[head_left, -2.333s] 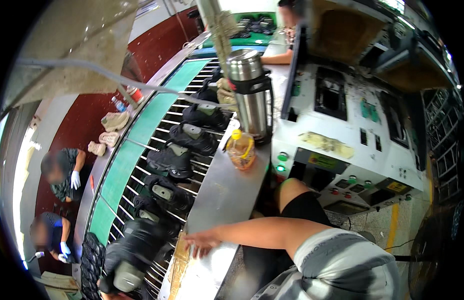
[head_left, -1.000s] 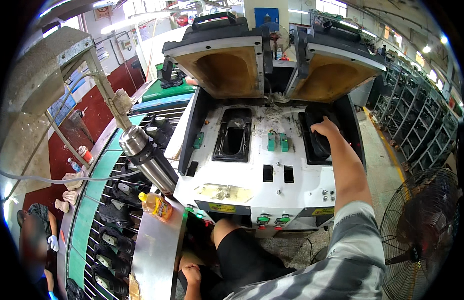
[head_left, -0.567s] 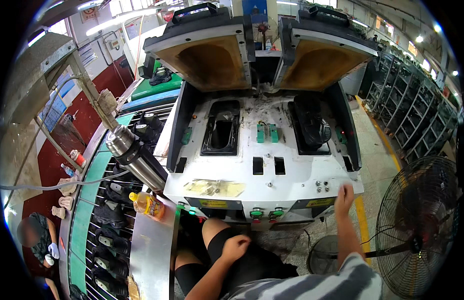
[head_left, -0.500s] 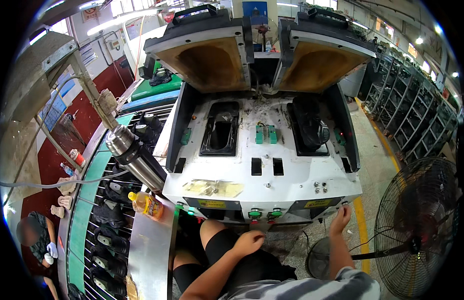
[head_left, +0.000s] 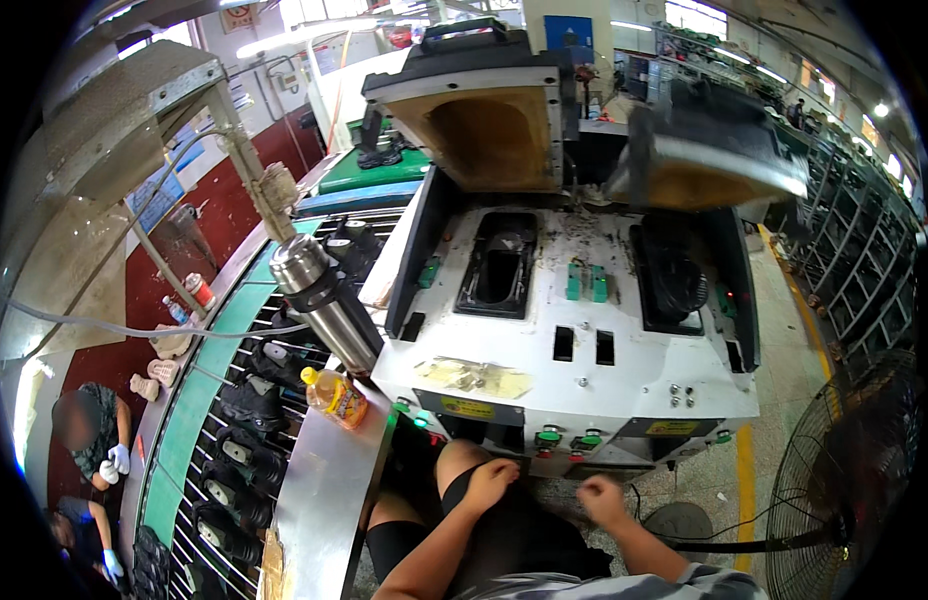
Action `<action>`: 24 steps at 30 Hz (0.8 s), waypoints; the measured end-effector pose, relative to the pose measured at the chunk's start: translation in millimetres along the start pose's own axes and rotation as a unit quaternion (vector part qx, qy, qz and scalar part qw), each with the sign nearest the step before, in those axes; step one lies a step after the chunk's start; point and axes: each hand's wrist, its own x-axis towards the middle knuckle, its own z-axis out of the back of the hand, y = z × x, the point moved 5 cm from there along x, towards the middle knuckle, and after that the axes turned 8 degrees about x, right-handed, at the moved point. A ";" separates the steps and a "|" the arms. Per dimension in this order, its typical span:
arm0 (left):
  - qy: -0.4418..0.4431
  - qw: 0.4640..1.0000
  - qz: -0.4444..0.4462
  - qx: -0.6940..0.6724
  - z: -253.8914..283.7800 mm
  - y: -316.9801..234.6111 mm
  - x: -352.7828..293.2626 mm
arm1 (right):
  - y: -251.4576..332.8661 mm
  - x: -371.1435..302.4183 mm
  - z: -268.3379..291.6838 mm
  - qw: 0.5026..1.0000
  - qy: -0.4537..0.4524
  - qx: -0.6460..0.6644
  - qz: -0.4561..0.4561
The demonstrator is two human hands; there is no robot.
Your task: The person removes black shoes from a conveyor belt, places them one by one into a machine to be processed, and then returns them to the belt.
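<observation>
My left hand (head_left: 491, 484) is loosely closed over my dark shorts, by my knee and below the front panel of a white two-station press (head_left: 504, 375). My right hand (head_left: 602, 501) is curled shut in front of the press, clear of its buttons; nothing shows in either hand. The right lid (head_left: 724, 155) is blurred and partly lowered above a black shoe (head_left: 676, 285) in the right station. On the left, the other lid (head_left: 474, 130) stands raised over an open black mould frame (head_left: 499, 265). Green buttons (head_left: 549, 436) line the front.
A steel side table (head_left: 319, 500) at left carries a yellow-capped bottle (head_left: 334, 398) and a steel flask (head_left: 329, 310). Beyond it, a roller conveyor holds several black shoes (head_left: 252, 403). Two people (head_left: 94, 440) work at far left. A caged fan (head_left: 844, 500) stands at right, near racks (head_left: 854, 230).
My right hand has left the press's right front corner and moved left toward my lap. The right lid has swung down from fully raised. The view has shifted, moving the scene rightward.
</observation>
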 end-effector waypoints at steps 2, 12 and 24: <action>-0.065 0.987 0.050 -0.139 47.0 10.9 -32.1 | 90.8 1.3 -81.2 0.962 0.141 -0.070 0.221; -0.192 0.919 0.251 0.236 134.9 182.6 -79.1 | 343.2 235.1 -289.9 0.930 0.025 0.123 0.346; -0.244 0.915 0.289 0.141 146.7 139.0 -79.5 | 264.0 482.4 -187.7 0.798 -0.297 -0.502 0.151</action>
